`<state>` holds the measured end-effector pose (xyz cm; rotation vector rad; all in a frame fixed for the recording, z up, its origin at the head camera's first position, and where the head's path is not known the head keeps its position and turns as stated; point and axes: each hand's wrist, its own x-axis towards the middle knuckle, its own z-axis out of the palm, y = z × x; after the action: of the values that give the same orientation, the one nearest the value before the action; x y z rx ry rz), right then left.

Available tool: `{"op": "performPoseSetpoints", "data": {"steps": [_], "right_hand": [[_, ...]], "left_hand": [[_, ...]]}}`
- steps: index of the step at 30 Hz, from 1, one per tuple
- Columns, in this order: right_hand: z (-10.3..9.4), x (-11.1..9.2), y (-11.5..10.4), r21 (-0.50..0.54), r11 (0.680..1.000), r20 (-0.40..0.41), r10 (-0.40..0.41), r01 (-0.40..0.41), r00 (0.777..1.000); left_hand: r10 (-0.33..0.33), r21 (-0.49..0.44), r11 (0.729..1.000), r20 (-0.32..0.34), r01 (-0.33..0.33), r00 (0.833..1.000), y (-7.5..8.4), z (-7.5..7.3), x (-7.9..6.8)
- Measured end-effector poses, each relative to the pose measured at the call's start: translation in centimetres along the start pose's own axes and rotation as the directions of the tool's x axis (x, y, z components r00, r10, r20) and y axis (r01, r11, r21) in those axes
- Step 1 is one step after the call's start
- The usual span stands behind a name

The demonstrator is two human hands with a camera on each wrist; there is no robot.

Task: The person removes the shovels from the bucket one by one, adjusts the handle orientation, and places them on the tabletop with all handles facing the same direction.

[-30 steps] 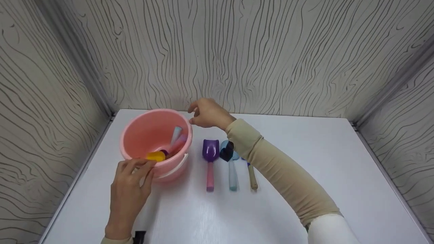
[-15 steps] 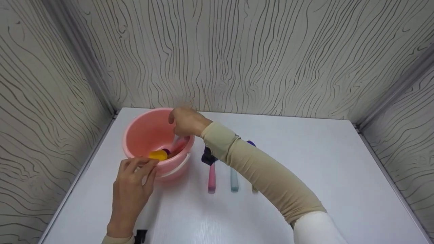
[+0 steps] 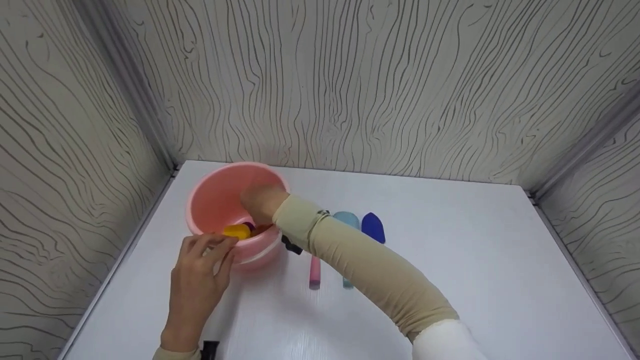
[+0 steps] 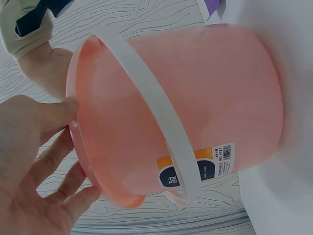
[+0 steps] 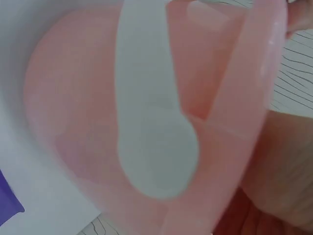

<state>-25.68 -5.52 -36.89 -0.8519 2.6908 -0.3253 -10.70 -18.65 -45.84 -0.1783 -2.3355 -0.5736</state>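
Note:
A pink bucket stands at the back left of the white table, its white handle hanging down the outside. My left hand holds the bucket's near rim, thumb and fingertips right at the edge in the left wrist view. My right hand reaches down over the right rim into the bucket; its fingers are hidden, so I cannot tell whether they hold something. Inside, near the left fingertips, lies a yellow piece with a bit of dark purple beside it.
Right of the bucket, partly under the right sleeve, lie toy shovels: a pink handle, a light blue blade and a dark blue blade. Wood-patterned panels enclose the table at the back and sides.
My right hand has moved left and down, from beside the rim into the bucket. Its sleeve now covers the purple blade and uncovers the dark blue one. My left hand stays on the rim.

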Motion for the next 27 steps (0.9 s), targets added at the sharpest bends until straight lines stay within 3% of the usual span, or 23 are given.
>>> {"op": "performPoseSetpoints", "data": {"steps": [2,4,5,7,9,11,12,15,18,19,20,24,27], "right_hand": [[0.4,0.1,-0.3,0.064,0.996,0.027,0.067,-0.069,0.997],[0.6,0.3,-0.6,-0.071,0.997,0.058,0.048,-0.044,0.997],[0.7,0.4,-0.8,-0.062,0.996,0.067,0.063,-0.059,0.996],[1.0,0.6,-1.2,0.050,0.989,0.075,0.132,-0.136,0.988],[1.2,0.7,-1.6,-0.105,0.990,0.073,0.098,-0.090,0.993],[1.4,0.7,-2.0,-0.097,0.988,0.067,0.129,-0.123,0.989],[1.6,0.7,-2.2,-0.229,0.970,0.070,0.100,-0.081,0.993],[2.1,0.9,-2.8,-0.388,0.920,0.080,0.091,-0.053,0.993],[2.7,1.9,-2.9,-0.577,0.817,0.110,0.070,0.006,0.991],[3.4,2.8,-2.5,-0.587,0.810,0.094,0.070,-0.002,0.993],[4.1,3.8,-2.0,-0.662,0.748,0.085,0.031,0.034,0.996],[4.8,5.7,-1.2,-0.666,0.745,0.062,0.038,0.013,0.997],[2.9,3.9,-2.2,-0.671,0.742,0.092,0.062,0.016,0.994]], "left_hand": [[0.004,0.004,1.000,-0.001,-0.004,1.000,0.0,0.0,-0.1],[0.009,0.005,1.000,-0.005,-0.009,1.000,0.1,0.0,-0.1],[0.010,0.004,1.000,-0.008,-0.010,1.000,0.1,0.0,-0.1],[0.008,0.003,1.000,-0.013,-0.008,1.000,0.0,-0.1,-0.1],[0.005,0.000,1.000,-0.015,-0.005,1.000,0.0,-0.1,-0.1],[-0.002,-0.002,1.000,-0.011,0.002,1.000,-0.1,-0.2,-0.2],[-0.004,-0.003,1.000,-0.009,0.004,1.000,-0.1,-0.2,-0.3],[-0.008,-0.004,1.000,-0.004,0.008,1.000,-0.1,-0.2,-0.4],[-0.002,-0.003,1.000,-0.005,0.002,1.000,-0.1,-0.1,-0.4],[0.002,-0.005,1.000,-0.007,-0.002,1.000,-0.1,0.0,-0.3],[0.006,-0.005,1.000,-0.010,-0.006,1.000,-0.1,0.0,-0.2],[0.024,-0.009,1.000,-0.019,-0.024,1.000,-0.2,0.1,0.2],[0.026,-0.015,1.000,-0.020,-0.026,0.999,-0.2,0.1,0.3]]}}
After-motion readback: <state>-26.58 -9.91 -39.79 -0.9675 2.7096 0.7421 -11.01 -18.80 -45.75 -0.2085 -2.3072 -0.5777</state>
